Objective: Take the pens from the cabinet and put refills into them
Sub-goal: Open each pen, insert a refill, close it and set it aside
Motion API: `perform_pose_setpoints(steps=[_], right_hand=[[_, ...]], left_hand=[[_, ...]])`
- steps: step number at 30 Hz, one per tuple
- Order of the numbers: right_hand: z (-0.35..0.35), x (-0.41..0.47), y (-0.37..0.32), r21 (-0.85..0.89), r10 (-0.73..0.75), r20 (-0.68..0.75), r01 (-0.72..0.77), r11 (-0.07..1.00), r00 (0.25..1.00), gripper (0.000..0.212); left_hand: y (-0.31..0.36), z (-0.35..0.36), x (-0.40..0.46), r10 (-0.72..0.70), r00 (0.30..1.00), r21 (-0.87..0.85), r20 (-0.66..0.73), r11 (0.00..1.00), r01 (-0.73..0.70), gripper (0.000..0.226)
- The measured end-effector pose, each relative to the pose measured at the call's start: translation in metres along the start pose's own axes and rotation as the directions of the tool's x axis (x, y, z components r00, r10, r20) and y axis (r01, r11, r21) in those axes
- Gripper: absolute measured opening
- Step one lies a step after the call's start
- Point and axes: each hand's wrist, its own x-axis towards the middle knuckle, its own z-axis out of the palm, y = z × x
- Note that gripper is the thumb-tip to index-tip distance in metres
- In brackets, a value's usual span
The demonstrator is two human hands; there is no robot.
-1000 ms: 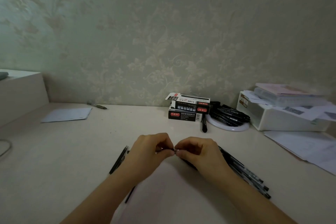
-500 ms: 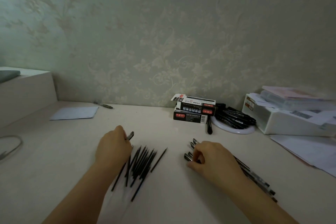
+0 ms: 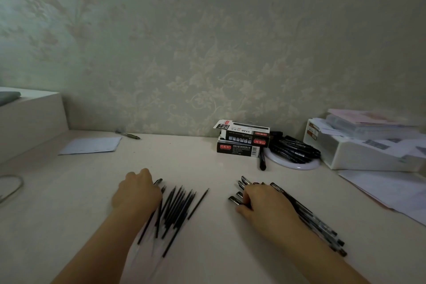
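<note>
A fan of thin black refills (image 3: 178,206) lies on the pale desk (image 3: 207,249) in front of me. My left hand (image 3: 137,191) rests at the fan's left edge, fingers curled round a black pen (image 3: 158,181) whose end pokes out past my knuckles. To the right lies a row of black pens (image 3: 320,226) slanting toward the near right. My right hand (image 3: 265,204) lies over their upper ends, its fingertips curled on one pen (image 3: 235,199) at the front of the row.
Two stacked black refill boxes (image 3: 242,143) stand by the wall. Beside them are a white dish of black pens (image 3: 292,152) and a loose pen (image 3: 262,161). A white box (image 3: 359,154) and papers (image 3: 391,191) lie right. A paper sheet (image 3: 90,145), a pen (image 3: 128,134) and a raised ledge (image 3: 30,117) are left.
My hands were together at the middle, holding one pen between them. They have parted: the left carried the pen to the refills, the right went to the pen row.
</note>
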Motion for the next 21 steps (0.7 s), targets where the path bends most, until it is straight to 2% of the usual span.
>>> perform_pose_setpoints(steps=[2, 4, 5, 6, 8, 11, 13, 15, 18, 21], right_hand=[[-0.001, 0.0, 0.0, 0.064, 0.008, -0.033, -0.006, 0.998, 0.999, 0.018], [-0.005, 0.002, 0.0, 0.301, 0.077, -0.101, -0.044, 0.953, 0.992, 0.016], [-0.007, 0.004, 0.0, 0.46, 0.134, -0.114, -0.067, 0.886, 0.985, 0.018], [-0.01, 0.006, -0.001, 0.607, 0.186, -0.092, -0.093, 0.789, 0.978, 0.021], [-0.012, 0.009, -0.002, 0.802, 0.236, 0.016, -0.154, 0.578, 0.972, 0.028], [-0.008, 0.008, -0.004, 0.908, 0.18, 0.143, -0.202, 0.367, 0.973, 0.03], [-0.005, 0.007, -0.006, 0.934, 0.125, 0.177, -0.207, 0.29, 0.976, 0.026], [-0.003, 0.006, -0.007, 0.95, 0.086, 0.191, -0.206, 0.234, 0.978, 0.02], [-0.002, 0.004, -0.008, 0.936, 0.05, 0.166, -0.173, 0.306, 0.985, 0.014], [-0.002, 0.003, -0.008, 0.916, 0.066, 0.079, -0.099, 0.388, 0.995, 0.01]], left_hand=[[0.006, -0.002, -0.003, 0.065, 0.992, -0.019, -0.104, 0.998, -0.067, 0.027], [0.02, -0.003, -0.01, 0.212, 0.946, -0.198, -0.246, 0.944, -0.264, 0.018], [0.03, -0.003, -0.015, 0.282, 0.924, -0.318, -0.258, 0.879, -0.356, 0.013], [0.04, -0.002, -0.021, 0.348, 0.912, -0.432, -0.216, 0.804, -0.409, 0.011], [0.059, 0.004, -0.036, 0.474, 0.878, -0.632, -0.07, 0.66, -0.406, 0.019], [0.071, 0.012, -0.052, 0.616, 0.785, -0.751, 0.068, 0.549, -0.367, 0.029], [0.07, 0.014, -0.053, 0.658, 0.748, -0.752, 0.082, 0.533, -0.387, 0.019], [0.068, 0.013, -0.051, 0.669, 0.742, -0.688, 0.034, 0.554, -0.468, 0.01], [0.064, 0.016, -0.046, 0.72, 0.692, -0.477, -0.053, 0.591, -0.65, 0.014], [0.063, 0.018, -0.046, 0.74, 0.661, -0.368, -0.123, 0.585, -0.723, 0.014]])
